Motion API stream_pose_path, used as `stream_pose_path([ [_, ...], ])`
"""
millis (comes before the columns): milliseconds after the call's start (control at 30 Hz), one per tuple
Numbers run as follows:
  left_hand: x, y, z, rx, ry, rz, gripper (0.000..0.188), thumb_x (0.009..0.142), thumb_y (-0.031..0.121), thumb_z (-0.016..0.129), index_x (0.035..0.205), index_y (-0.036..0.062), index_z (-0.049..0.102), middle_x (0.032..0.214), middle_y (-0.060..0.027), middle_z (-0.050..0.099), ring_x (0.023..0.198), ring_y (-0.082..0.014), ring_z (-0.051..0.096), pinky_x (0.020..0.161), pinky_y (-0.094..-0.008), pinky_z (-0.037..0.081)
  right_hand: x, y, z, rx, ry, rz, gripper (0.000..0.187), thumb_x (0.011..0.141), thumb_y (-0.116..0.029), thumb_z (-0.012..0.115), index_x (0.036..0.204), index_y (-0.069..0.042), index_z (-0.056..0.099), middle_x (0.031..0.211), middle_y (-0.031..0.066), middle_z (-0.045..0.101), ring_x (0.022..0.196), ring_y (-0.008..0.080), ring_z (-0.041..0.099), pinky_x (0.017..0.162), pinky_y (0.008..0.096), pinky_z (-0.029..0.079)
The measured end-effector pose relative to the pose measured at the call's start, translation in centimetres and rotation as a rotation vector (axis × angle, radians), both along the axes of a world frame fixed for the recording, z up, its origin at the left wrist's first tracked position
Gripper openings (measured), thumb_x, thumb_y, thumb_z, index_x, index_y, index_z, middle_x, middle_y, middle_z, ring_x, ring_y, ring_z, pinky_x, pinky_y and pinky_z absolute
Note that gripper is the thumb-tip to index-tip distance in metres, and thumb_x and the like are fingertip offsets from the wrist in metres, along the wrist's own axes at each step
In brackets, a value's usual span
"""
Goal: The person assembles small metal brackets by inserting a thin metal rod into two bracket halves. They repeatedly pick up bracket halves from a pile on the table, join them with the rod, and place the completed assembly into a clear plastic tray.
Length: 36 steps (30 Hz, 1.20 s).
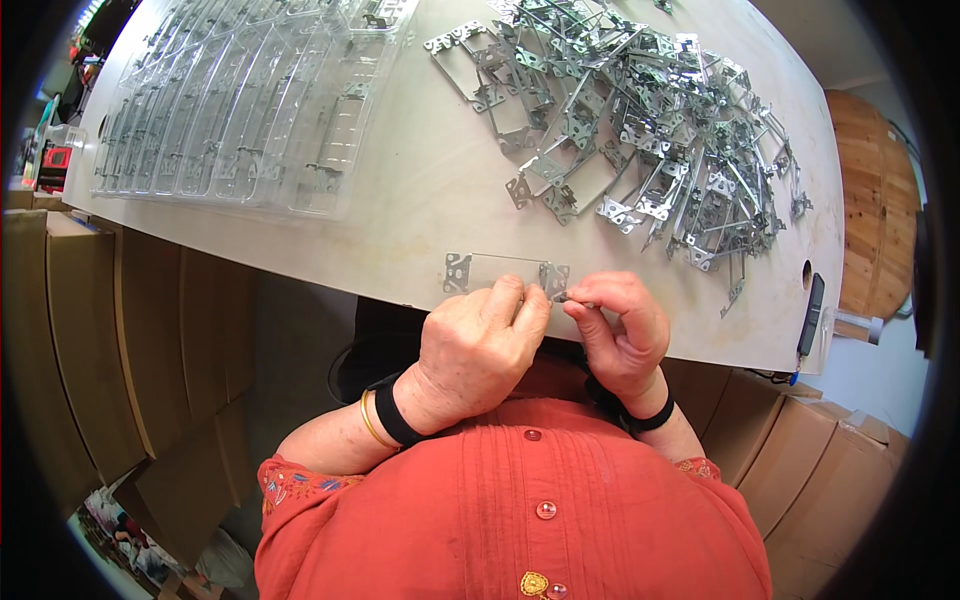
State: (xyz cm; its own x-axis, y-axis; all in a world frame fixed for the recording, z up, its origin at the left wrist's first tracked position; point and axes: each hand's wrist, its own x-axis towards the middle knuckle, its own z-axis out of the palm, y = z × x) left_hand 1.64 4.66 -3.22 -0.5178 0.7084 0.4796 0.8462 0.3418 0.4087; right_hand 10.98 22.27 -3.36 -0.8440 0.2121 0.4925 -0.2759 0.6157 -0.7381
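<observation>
Your left hand [482, 335] grips the metal bracket [457, 272]; your right hand [625, 325] pinches a tiny part [563, 297] against it.

"What sort of place is it?"
"Apparently a workshop: a pale table [395, 170] bearing heaped metal brackets [655, 130] and clear plastic trays [325, 207], with cardboard boxes [90, 340] around it."

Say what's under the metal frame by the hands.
Pale tabletop shows through the open middle of the metal frame. The left hand covers part of its near side; anything beneath there can't be seen.
</observation>
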Motion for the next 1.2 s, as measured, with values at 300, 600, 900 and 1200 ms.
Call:
stream_pose_path([
  [300,0.02,-0.06,0.08,-0.005,-0.010,0.000,0.018,0.084,0.011,0.080,0.100,0.0050,0.074,0.079,-0.0034,0.058,0.052,-0.0162,0.056,0.046,-0.0314,0.045,0.15,-0.15,0.14,-0.027,-0.039,0.009,0.025,0.086,0.005,0.084,0.105,-0.004,0.069,0.093,0.0118,0.075,0.081,0.0238,0.073,0.068,0.0319,0.058],
  [600,0.06,-0.03,-0.01,0.003,-0.012,-0.001,0.018,0.084,0.011,0.080,0.100,0.0052,0.073,0.080,-0.0038,0.059,0.051,-0.0163,0.056,0.046,-0.0316,0.045,-0.04,0.04,-0.06,-0.017,-0.014,0.024,0.026,0.085,0.005,0.085,0.105,-0.004,0.070,0.094,0.0116,0.075,0.081,0.0235,0.073,0.068,0.0321,0.058],
  [900,0.06,-0.01,0.04,-0.003,-0.015,-0.004,0.017,0.084,0.009,0.078,0.099,0.0058,0.072,0.079,-0.0036,0.058,0.052,-0.0168,0.056,0.046,-0.0318,0.045,-0.11,0.17,-0.23,-0.012,-0.006,0.029,0.028,0.084,0.003,0.087,0.104,-0.004,0.068,0.093,0.0112,0.074,0.078,0.0229,0.071,0.065,0.0313,0.057],
  [1200,0.16,0.15,0.03,0.005,-0.037,-0.013,0.012,0.085,0.006,0.077,0.094,0.0050,0.069,0.079,-0.0043,0.057,0.055,-0.0180,0.058,0.048,-0.0326,0.047,0.45,0.17,-0.41,-0.128,0.017,0.023,0.023,0.090,0.002,0.083,0.105,-0.002,0.066,0.095,0.0126,0.072,0.077,0.0190,0.067,0.065,0.0284,0.055],
])
